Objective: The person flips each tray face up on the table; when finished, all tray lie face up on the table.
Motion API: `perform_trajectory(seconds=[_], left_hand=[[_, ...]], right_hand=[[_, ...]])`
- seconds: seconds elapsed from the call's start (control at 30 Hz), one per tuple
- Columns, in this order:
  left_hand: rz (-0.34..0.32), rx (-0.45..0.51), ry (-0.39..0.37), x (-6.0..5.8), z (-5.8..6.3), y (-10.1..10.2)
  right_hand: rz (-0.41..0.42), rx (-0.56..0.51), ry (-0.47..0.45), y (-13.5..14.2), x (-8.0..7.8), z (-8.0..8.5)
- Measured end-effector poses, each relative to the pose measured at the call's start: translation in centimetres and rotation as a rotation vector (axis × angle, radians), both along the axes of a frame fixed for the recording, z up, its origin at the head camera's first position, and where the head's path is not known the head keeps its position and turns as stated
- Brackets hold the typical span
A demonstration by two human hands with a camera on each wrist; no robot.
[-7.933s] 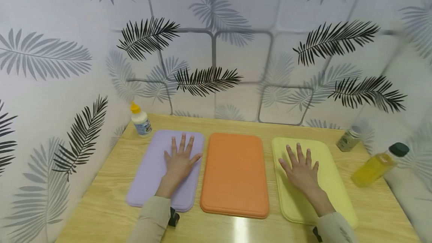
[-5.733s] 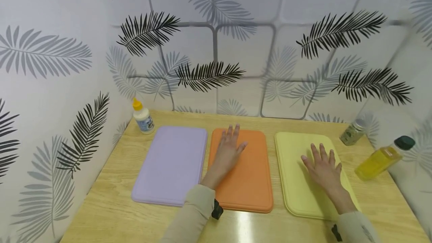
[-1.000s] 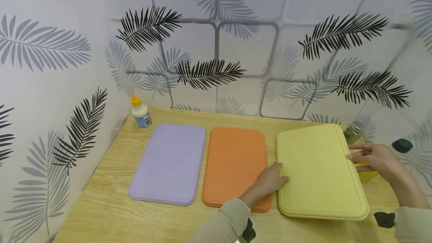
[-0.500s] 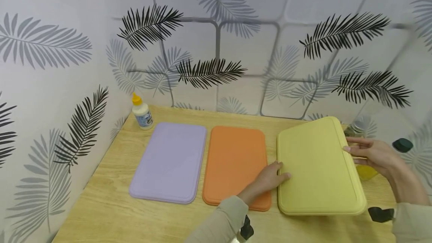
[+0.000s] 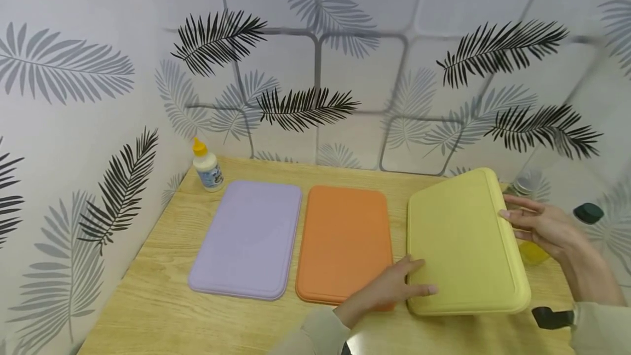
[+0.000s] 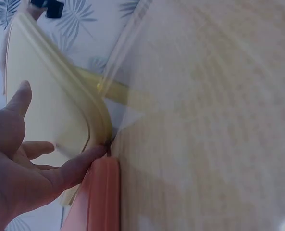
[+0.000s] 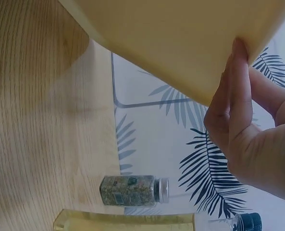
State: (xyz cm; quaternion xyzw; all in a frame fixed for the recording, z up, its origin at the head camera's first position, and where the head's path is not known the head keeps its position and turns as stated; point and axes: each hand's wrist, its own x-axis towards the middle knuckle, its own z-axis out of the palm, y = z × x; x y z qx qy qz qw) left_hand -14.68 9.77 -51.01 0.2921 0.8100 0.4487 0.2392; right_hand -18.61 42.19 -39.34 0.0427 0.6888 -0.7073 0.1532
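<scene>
My right hand (image 5: 552,229), at the right of the head view, pinches the raised edge of the yellow board (image 5: 463,245), thumb on the upper face and fingers beneath. The board fills the right-centre of that frame, tilted, its right side high and its left side low: a smooth, matte rectangle with rounded corners and a thick, soft-looking rim.

My left hand (image 5: 391,286), lower right of centre, has its fingers spread loosely at the board's lower left edge, gripping nothing; thumb and forefinger reach over the yellow face, though I cannot tell how firmly they touch.

Just left of the yellow board lies the orange board (image 5: 345,240), flat, with a fine groove inside its border; the lilac board (image 5: 248,237), of the same shape, lies left of centre. All are over a table (image 5: 158,278) of pale, streaked wood grain.

At mid left stands a squat white bottle (image 5: 209,171) with a pointed yellow cap. Along the bottom of my right wrist view are a clear faceted jar (image 7: 132,190) of speckled flakes and a long transparent bottle (image 7: 132,221) of yellow liquid, dark-capped.
</scene>
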Motion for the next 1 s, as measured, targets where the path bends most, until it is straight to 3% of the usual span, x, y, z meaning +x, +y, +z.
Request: perform_trajectory(seconds=[0.1, 0.2, 0.43, 0.67, 0.83, 1.0], left_hand=[[-0.063, -0.017, 0.057, 1.2, 0.2, -0.1], [-0.081, -0.051, 0.128, 2.1, 0.3, 0.2], [0.036, -0.092, 0.212, 3.2, 0.4, 1.0], [0.054, -0.090, 0.270, 2.9, -0.1, 1.4], [0.064, -0.088, 0.269, 2.8, 0.0, 1.6], [0.057, -0.052, 0.215, 3.2, 0.6, 1.6]], right_hand=[[-0.017, -0.037, 0.002, -0.3, -0.1, 0.4], [-0.028, -0.053, 0.005, -0.6, -0.1, 0.7], [-0.056, -0.069, -0.002, -1.6, 0.1, 1.2], [-0.038, -0.133, 0.012, -2.4, 0.2, 1.6], [-0.028, -0.195, 0.018, -3.0, 0.1, 1.7], [-0.007, -0.249, 0.013, -3.9, -0.1, 1.8]])
